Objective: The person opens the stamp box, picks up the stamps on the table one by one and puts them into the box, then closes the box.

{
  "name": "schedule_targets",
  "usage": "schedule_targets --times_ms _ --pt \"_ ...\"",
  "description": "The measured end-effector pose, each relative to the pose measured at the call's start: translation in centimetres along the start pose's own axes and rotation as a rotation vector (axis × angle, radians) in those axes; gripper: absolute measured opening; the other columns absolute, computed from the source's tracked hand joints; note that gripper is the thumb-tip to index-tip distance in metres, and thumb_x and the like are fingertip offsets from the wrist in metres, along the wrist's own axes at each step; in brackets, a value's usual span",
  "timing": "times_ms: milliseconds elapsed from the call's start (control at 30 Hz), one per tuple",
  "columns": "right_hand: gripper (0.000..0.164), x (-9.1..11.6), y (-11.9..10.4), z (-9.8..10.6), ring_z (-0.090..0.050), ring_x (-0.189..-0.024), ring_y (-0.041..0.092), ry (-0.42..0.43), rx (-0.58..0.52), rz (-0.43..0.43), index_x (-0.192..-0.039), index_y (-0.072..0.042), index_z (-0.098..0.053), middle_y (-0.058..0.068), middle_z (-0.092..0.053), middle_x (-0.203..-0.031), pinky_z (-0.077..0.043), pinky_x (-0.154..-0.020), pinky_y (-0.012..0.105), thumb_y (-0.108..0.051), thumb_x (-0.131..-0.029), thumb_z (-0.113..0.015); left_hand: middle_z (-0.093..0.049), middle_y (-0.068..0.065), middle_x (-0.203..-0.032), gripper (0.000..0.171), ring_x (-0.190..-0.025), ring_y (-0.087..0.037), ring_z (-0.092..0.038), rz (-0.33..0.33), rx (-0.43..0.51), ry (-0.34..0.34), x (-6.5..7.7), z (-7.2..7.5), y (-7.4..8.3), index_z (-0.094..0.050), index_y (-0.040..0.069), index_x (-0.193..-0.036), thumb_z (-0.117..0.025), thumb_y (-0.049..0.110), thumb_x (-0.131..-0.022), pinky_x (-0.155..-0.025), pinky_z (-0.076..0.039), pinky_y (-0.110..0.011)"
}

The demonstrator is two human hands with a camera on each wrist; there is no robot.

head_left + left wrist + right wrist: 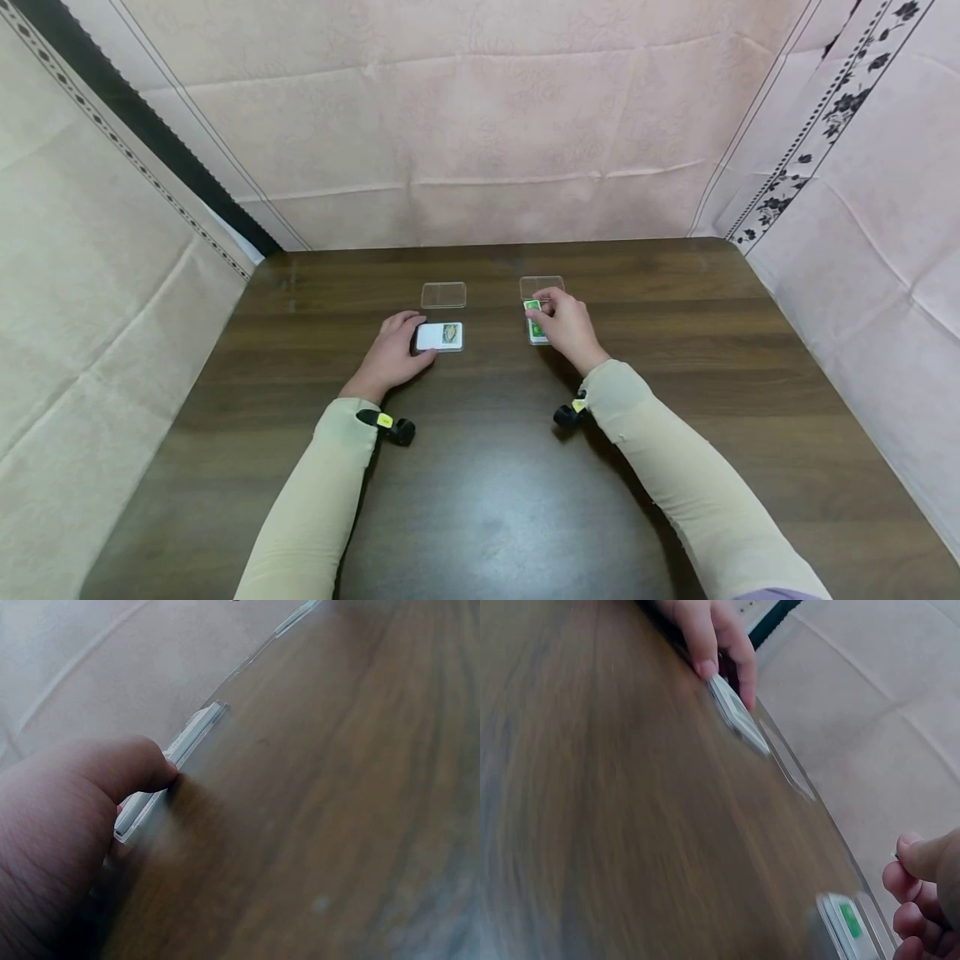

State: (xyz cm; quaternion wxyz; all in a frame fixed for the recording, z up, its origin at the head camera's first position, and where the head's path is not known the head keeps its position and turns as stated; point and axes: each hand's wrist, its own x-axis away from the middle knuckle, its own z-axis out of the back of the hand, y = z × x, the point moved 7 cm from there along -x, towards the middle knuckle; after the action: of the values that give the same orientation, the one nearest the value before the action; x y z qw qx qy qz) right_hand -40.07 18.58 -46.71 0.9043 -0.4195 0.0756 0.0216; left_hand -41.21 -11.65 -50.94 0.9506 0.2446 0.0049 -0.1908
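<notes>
My left hand (pixel 390 348) holds a stack of white-faced cards (pixel 431 337) in a clear case, thumb along the near side and fingers at the far left. The top card carries a small printed picture. In the left wrist view the thumb presses the stack's long side. My right hand (pixel 570 327) is over a second stack with green on top (pixel 538 334). Above that stack, in the right wrist view, the thumb and forefinger pinch a thin pale piece (pixel 895 856), largely hidden; its kind is unclear.
Behind the left stack lies a flat clear plastic lid (pixel 444 294). A similar clear lid (pixel 536 283) is behind the right stack, partly covered by my right fingers. The wooden table (pixel 480 467) ends at light cloth hangings (pixel 480 125) at the back and sides.
</notes>
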Motion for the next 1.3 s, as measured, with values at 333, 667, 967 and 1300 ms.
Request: schedule_targets --times_ms 333,667,967,1300 --pt "0.031 0.0 -1.8 -2.8 -0.058 -0.069 0.02 -0.016 -0.056 -0.011 -0.12 -0.009 -0.065 0.004 -0.068 -0.081 -0.047 -0.065 0.034 -0.025 -0.095 -0.074 -0.037 -0.014 -0.156 0.072 -0.143 -0.032 -0.031 -0.005 0.002 0.006 -0.1 0.0 -0.2 -0.045 0.006 -0.149 -0.067 0.044 -0.092 -0.114 -0.035 -0.05" --pt "0.027 -0.1 -3.4 -5.4 -0.061 -0.067 0.018 -0.033 -0.053 -0.026 -0.118 -0.012 -0.064 0.002 -0.066 -0.077 -0.047 -0.061 0.032 -0.026 -0.097 -0.071 -0.038 -0.015 -0.155 0.071 -0.143 -0.033 -0.031 -0.013 0.005 0.009 0.0 0.1 0.0 -0.046 0.005 -0.149 -0.067 0.042 -0.092 -0.114 -0.035 -0.051" --pt "0.02 0.0 -4.7 -7.5 -0.063 -0.07 0.018 -0.064 -0.085 -0.055 -0.12 -0.012 -0.062 -0.001 -0.069 -0.08 -0.048 -0.062 0.032 -0.019 -0.102 -0.059 -0.038 -0.015 -0.155 0.071 -0.143 -0.032 -0.031 -0.01 0.005 0.01 0.0 0.2 0.1 -0.045 0.005 -0.149 -0.067 0.043 -0.092 -0.114 -0.034 -0.051" --pt "0.017 0.0 -5.9 -9.1 -0.063 -0.075 0.018 -0.072 -0.075 -0.062 -0.115 -0.014 -0.065 -0.002 -0.069 -0.083 -0.049 -0.068 0.034 -0.02 -0.099 -0.063 -0.038 -0.014 -0.156 0.071 -0.142 -0.032 -0.032 -0.005 0.016 0.016 0.0 0.1 0.0 -0.046 0.005 -0.148 -0.067 0.044 -0.092 -0.113 -0.036 -0.05"
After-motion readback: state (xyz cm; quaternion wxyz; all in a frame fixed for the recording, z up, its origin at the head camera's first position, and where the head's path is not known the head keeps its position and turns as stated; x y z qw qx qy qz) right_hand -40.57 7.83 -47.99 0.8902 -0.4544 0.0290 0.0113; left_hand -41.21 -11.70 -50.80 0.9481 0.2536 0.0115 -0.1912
